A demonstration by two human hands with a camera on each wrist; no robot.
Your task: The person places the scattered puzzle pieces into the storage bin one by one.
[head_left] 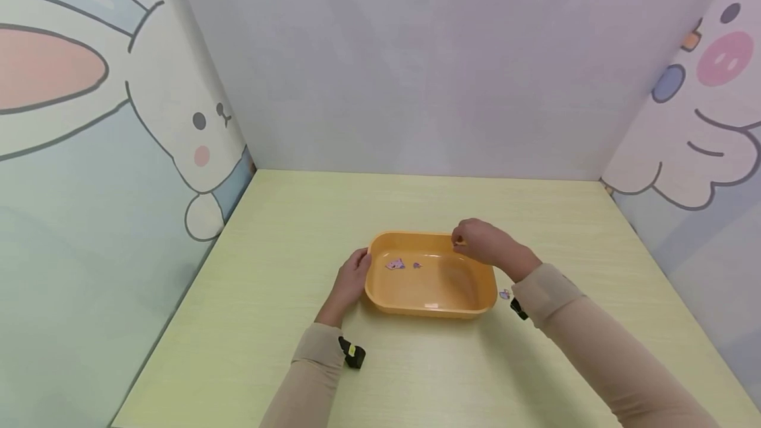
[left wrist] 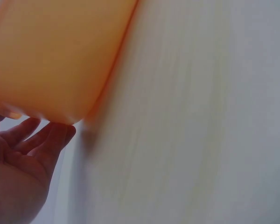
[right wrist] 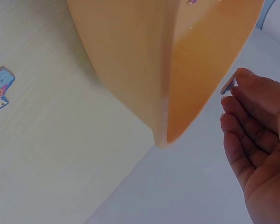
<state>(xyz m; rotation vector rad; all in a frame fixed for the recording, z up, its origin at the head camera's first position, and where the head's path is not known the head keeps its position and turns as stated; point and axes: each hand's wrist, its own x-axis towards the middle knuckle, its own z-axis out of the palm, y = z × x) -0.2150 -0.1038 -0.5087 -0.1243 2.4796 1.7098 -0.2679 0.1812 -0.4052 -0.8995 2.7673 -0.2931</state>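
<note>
An orange plastic basin (head_left: 431,312) rests on the table. My left hand (head_left: 351,278) holds its left end, thumb at the rim and fingers against the outer wall (left wrist: 60,56) in the left wrist view. Above the basin's far right corner, my right hand (head_left: 483,241) pinches a small flat printed piece (right wrist: 228,85) between thumb and index finger. Inside the basin lie a purple-pink printed piece (head_left: 395,263) and a smaller purple one (head_left: 417,265). Another printed piece (head_left: 505,294) lies on the table just right of the basin, near the right wrist.
The pale yellow table (head_left: 297,216) meets a plain lilac wall (head_left: 416,84) at the back. Side walls carry cartoon drawings, a rabbit (head_left: 172,98) on the left and a pink-nosed animal (head_left: 725,58) on the right. Each wrist wears a small black camera.
</note>
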